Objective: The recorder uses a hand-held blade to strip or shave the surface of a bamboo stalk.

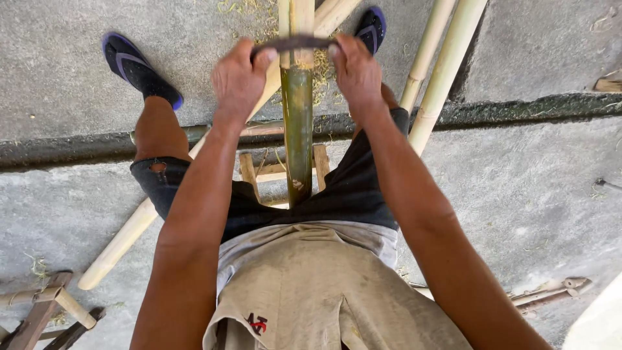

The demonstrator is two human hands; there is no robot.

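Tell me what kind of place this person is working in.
Probably an outdoor bamboo workshop or yard. Both hands, left hand and right hand, pull a curved blade along a green bamboo pole, with shavings, peeled poles and a concrete floor around.

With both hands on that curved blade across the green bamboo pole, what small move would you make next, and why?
Probably draw the blade toward the body. Left hand and right hand grip its ends, it lies across the bamboo pole where pale scraped surface meets green skin, and shavings lie beside it.

Soft even daylight | faint shadows | sharp focus | slight wide-angle edge stretch
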